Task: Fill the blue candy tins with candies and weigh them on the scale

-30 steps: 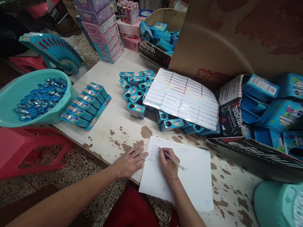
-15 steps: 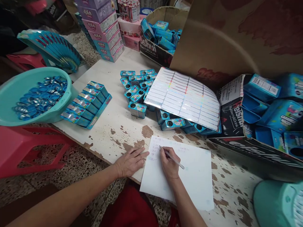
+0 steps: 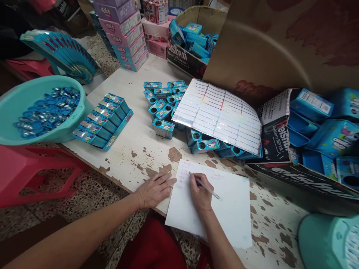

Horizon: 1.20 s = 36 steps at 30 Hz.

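Note:
My right hand (image 3: 201, 190) grips a pen (image 3: 208, 188), its tip touching a white sheet of paper (image 3: 224, 213) on the table. Several short lines of handwriting run down the upper left of the sheet; they are too small to read. My left hand (image 3: 156, 190) lies flat, fingers spread, on the tabletop with its fingertips at the paper's left edge. Beyond the paper, a sheet of shiny silver-edged labels (image 3: 217, 112) rests on top of blue tins (image 3: 163, 129), several of which stand uncovered on its left.
A tray of blue boxes (image 3: 120, 130) sits at the table's left edge, beside a teal basin (image 3: 80, 123) of small blue and silver pieces. Cartons of blue containers stand right (image 3: 276, 130) and behind (image 3: 182, 61). A teal bucket (image 3: 316, 239) is at lower right; pink boxes (image 3: 123, 28) are stacked behind.
The view has shifted slightly. My right hand still holds the pen at nearly the same spot on the paper, and my left hand stays flat in place.

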{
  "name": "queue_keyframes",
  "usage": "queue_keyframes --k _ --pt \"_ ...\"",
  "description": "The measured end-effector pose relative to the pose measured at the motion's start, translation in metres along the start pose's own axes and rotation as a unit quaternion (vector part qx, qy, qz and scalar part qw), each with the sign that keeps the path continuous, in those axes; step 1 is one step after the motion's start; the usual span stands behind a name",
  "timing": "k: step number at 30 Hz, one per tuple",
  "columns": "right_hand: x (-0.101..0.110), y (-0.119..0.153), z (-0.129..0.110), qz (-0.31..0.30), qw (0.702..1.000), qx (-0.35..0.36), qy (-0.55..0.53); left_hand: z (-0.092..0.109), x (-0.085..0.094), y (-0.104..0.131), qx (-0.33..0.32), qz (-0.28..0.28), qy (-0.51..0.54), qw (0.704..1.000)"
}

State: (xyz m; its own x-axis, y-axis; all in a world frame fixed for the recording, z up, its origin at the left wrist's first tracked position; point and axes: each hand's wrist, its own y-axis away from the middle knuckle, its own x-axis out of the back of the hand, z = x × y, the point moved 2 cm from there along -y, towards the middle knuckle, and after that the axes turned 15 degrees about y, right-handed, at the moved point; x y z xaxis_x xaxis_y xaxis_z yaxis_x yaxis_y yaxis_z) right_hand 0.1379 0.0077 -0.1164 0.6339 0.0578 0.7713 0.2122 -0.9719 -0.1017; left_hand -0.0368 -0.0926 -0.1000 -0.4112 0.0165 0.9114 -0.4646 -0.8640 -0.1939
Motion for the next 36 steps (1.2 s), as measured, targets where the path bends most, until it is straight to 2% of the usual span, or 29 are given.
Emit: queue_keyframes --k 6,10,12,14,16,17,18,20,22,23,24,25,27,30,33,36 --pt "-0.002 0.002 0.004 -0.014 0.999 -0.040 -0.019 0.001 -0.001 0.000 0.008 0.000 0.008 1.000" --pt "0.001 -0.002 0.002 -0.030 0.980 -0.120 -0.156 -0.003 -0.007 0.005 0.015 0.012 0.011 1.000" --pt "0.014 -0.004 -0.006 -0.022 0.965 -0.154 -0.211 -0.005 -0.009 0.007 0.013 0.026 0.021 0.999" --pt "0.038 -0.003 -0.019 -0.006 0.956 -0.174 -0.235 -0.003 -0.006 0.006 0.035 0.046 0.055 0.997" --pt "0.068 0.004 -0.034 -0.013 0.948 -0.190 -0.257 0.006 0.003 0.001 0.141 0.101 0.120 0.978" --pt "0.084 0.009 -0.041 -0.030 0.941 -0.200 -0.273 0.014 0.010 -0.001 0.220 0.140 0.171 0.950" --pt "0.100 0.016 -0.048 -0.051 0.932 -0.211 -0.290 0.024 0.017 -0.004 0.302 0.176 0.235 0.907" --pt "0.128 0.031 -0.060 -0.091 0.911 -0.234 -0.326 0.053 0.032 -0.010 0.424 0.219 0.392 0.786" --pt "0.151 0.046 -0.069 -0.110 0.894 -0.250 -0.355 0.085 0.049 -0.019 0.459 0.214 0.546 0.667" --pt "0.159 0.052 -0.074 -0.110 0.890 -0.252 -0.365 0.100 0.060 -0.025 0.454 0.201 0.606 0.621" --pt "0.167 0.058 -0.078 -0.108 0.887 -0.250 -0.372 0.112 0.072 -0.030 0.440 0.186 0.652 0.588" --pt "0.173 0.062 -0.083 -0.102 0.887 -0.247 -0.377 0.121 0.083 -0.035 0.424 0.169 0.684 0.569" --pt "0.182 0.067 -0.091 -0.091 0.889 -0.239 -0.381 0.131 0.104 -0.044 0.402 0.132 0.708 0.565" --pt "0.190 0.067 -0.099 -0.082 0.893 -0.226 -0.380 0.134 0.127 -0.055 0.389 0.097 0.685 0.608" --pt "0.194 0.065 -0.104 -0.080 0.894 -0.224 -0.378 0.133 0.137 -0.062 0.392 0.087 0.648 0.647" --pt "0.193 0.064 -0.105 -0.090 0.894 -0.233 -0.372 0.133 0.140 -0.066 0.398 0.092 0.634 0.657"
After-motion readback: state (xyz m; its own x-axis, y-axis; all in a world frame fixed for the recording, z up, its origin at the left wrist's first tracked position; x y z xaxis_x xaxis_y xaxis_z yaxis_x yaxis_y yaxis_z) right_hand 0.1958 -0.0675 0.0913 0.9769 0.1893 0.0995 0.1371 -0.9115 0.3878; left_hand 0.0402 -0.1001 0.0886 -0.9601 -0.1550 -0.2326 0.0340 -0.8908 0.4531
